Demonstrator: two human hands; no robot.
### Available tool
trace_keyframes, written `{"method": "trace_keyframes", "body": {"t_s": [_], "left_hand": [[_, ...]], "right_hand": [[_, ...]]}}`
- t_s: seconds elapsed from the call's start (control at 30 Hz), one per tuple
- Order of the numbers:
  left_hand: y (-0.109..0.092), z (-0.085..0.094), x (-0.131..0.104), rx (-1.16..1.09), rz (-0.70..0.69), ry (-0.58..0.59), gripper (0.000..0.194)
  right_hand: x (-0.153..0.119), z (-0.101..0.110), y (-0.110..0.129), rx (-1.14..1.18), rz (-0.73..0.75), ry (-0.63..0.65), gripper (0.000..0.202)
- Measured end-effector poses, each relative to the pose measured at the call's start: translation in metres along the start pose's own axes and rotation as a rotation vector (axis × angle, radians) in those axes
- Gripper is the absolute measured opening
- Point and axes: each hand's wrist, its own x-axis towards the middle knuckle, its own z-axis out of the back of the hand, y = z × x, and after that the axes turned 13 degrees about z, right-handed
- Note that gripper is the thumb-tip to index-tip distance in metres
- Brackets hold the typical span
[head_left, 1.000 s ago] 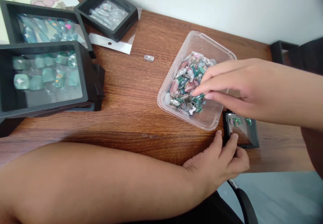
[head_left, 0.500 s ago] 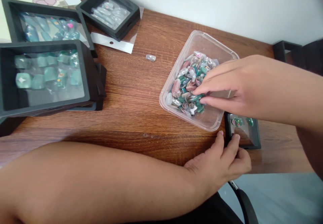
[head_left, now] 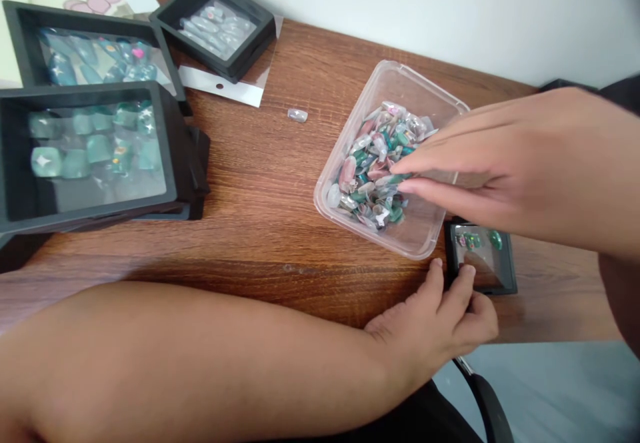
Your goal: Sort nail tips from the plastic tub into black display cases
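Note:
My right hand (head_left: 510,163) reaches from the right over a clear plastic box (head_left: 425,246). Its thumb and forefinger pinch a pale green false nail (head_left: 391,180) just above the heap of loose false nails (head_left: 367,156). These are green, pink, silvery and clear. My left hand (head_left: 440,310) rests palm down near the table's front edge, fingers spread. Its fingertips touch the left side of a small black display frame (head_left: 507,263), which shows a few green nails behind film. One loose silvery nail (head_left: 297,115) lies on the wooden table (head_left: 260,176), left of the box.
Stacked black frames (head_left: 173,156) with green and blue nails stand at the left. Another black frame (head_left: 233,70) with pale nails sits on clear packaging at the back. More black objects (head_left: 620,100) are at the far right, by the white wall (head_left: 450,16). A chair arm (head_left: 487,403) shows below.
My right hand has moved to the right and slightly up, its fingertips lifting a little from the heap with a nail between them. My left hand has stayed in place.

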Motion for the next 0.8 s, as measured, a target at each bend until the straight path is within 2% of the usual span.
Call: {"method": "trace_keyframes", "body": {"t_s": [0.13,0.27,0.4,0.57,0.8], "left_hand": [[-0.002,-0.001,-0.003,-0.248,0.112,0.064,0.077],[-0.003,-0.002,-0.007,-0.453,0.182,0.119,0.071],[-0.004,-0.003,-0.009,-0.461,0.232,0.111,0.065],[-0.006,-0.003,-0.009,-0.463,0.262,0.111,0.066],[-0.01,-0.003,-0.01,-0.48,0.294,0.109,0.065]], "right_hand": [[-0.011,0.015,0.004,0.031,-0.021,-0.111,0.018],[-0.021,0.019,0.006,0.107,-0.077,-0.161,0.015],[-0.023,0.02,0.009,0.06,-0.096,-0.182,0.015],[-0.02,0.021,0.008,0.021,-0.069,-0.109,0.027],[-0.019,0.022,0.009,0.093,-0.069,-0.129,0.025]]}}
